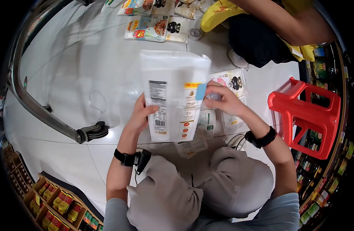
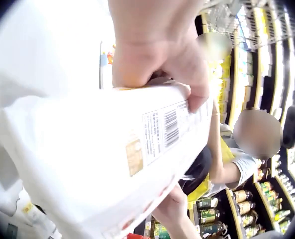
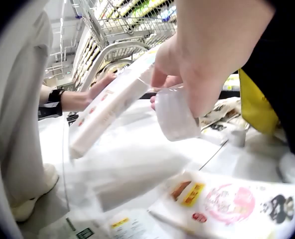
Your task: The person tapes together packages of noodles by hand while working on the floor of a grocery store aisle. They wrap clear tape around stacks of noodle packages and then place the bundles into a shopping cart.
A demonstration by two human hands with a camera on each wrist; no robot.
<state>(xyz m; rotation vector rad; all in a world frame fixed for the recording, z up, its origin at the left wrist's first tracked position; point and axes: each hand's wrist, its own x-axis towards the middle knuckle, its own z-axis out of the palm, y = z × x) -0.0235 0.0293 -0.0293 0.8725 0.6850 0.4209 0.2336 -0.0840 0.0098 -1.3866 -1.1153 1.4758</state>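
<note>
My left hand (image 1: 139, 116) grips the left side of a white printed package (image 1: 171, 106), its thumb on the face with the barcode and nutrition table. The package is held up above the floor, over my knees. At its opposite edge my right hand (image 1: 228, 101) holds a roll of clear tape (image 3: 175, 114) between thumb and fingers. A clear strip runs from the roll to the package in the right wrist view, and a glossy band crosses the printed face in the head view. In the left wrist view the left thumb presses beside the barcode (image 2: 171, 128).
Flat printed bags (image 1: 233, 81) lie on the floor under the right hand, with more bags (image 1: 150, 29) farther off beside another tape roll (image 1: 195, 34). A person in yellow and dark clothes (image 1: 258, 40) crouches ahead. A red stool (image 1: 310, 115), cart frame (image 1: 42, 107) and shelves flank me.
</note>
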